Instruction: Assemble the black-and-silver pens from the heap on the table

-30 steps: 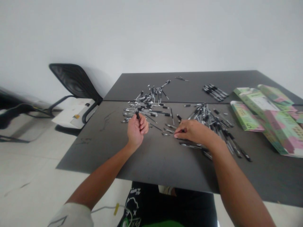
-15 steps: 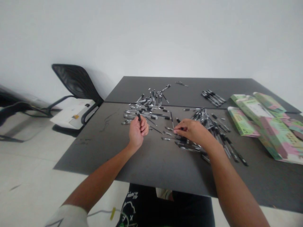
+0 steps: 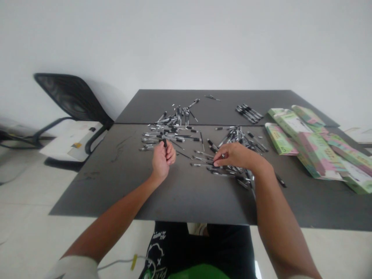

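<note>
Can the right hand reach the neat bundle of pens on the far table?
Probably yes: only a low heap of loose pens lies between the right hand and the bundle, nothing tall.

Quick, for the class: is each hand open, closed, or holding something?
Left hand: closed, holding a black pen upright.
Right hand: fingers pinched together among the loose pens; whether it holds one cannot be told.
</note>
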A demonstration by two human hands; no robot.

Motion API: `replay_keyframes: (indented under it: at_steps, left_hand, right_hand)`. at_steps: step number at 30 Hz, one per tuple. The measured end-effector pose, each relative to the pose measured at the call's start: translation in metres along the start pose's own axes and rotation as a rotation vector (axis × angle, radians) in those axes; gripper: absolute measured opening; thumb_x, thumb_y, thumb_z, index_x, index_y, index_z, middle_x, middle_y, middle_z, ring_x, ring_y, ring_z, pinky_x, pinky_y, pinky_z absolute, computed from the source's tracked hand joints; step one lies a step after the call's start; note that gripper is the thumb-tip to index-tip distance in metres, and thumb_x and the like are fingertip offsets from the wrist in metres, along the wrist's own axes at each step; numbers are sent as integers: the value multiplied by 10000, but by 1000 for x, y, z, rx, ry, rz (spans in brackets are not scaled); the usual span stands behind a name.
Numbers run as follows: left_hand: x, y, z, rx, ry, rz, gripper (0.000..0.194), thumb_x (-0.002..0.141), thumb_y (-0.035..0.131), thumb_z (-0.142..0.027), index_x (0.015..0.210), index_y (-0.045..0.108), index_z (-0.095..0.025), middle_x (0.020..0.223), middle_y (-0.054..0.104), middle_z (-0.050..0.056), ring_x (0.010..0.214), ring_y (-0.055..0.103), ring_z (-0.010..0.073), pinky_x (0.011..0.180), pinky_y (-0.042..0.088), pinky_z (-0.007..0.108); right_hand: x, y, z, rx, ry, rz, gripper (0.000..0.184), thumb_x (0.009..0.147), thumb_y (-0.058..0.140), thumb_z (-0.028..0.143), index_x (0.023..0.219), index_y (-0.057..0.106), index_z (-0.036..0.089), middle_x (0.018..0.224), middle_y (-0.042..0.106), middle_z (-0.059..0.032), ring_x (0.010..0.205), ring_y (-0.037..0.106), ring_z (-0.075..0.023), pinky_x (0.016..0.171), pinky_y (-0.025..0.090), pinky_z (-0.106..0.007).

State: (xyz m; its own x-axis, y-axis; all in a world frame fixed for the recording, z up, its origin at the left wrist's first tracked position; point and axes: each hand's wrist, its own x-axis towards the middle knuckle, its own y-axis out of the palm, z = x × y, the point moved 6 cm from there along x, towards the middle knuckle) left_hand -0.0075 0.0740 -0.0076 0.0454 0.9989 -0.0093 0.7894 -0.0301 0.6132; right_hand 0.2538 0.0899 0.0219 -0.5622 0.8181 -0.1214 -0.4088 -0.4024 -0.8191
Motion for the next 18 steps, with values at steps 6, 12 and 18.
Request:
replay_keyframes:
  at_steps: [6,12,18]
  left_hand:
    - [-3,3,5,29,-9,45,504,974,624,-533,659,405,-207,540,311,-79,382,247,55,392,228,164]
    - [-6,10,10,107,-12,111,520,871,697,-604,652,437,-210,526,296,-94,385,223,54,386,226,171]
    - [-13,16,17,150,-59,156,534,894,676,-630,671,435,-209,532,303,-98,389,214,54,403,221,171]
  right_hand:
    - [5,18,13,-57,-54,38,157,915,747,320,957,890,270,939,835,-37,842,751,-214,755,522,-290]
    - [9,17,2,-105,-68,5,237,967,691,388,996,881,250,970,830,-60,870,756,-229,789,526,-314]
    - [12,10,-16,-131,-47,-73,219,950,702,405,985,869,267,966,827,-43,861,752,-225,809,534,-330]
